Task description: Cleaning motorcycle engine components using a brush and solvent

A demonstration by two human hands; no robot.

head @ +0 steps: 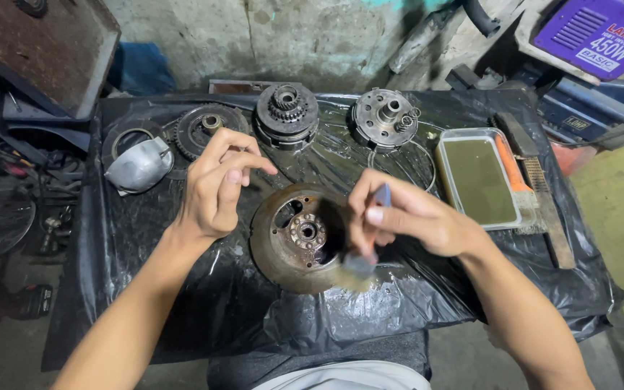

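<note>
Nearest the camera, a pale cloth edge shows at the bottom, just in front of the black plastic sheet that covers the table. On the near middle of that sheet lies a rusty round drum, open side up, its hub and holes showing. The right hand pinches a small blue-handled brush, bristles down on the drum's near right rim. The left hand hovers above the drum's left side, fingers curled loosely and grasping nothing.

The sheet beside the drum looks wet, yet the drum is brown and grimy over most of its face, so the cleaning seems only partly done. Farther back lie a toothed gear wheel, two clutch-like assemblies, and to the right a tray of murky liquid.
</note>
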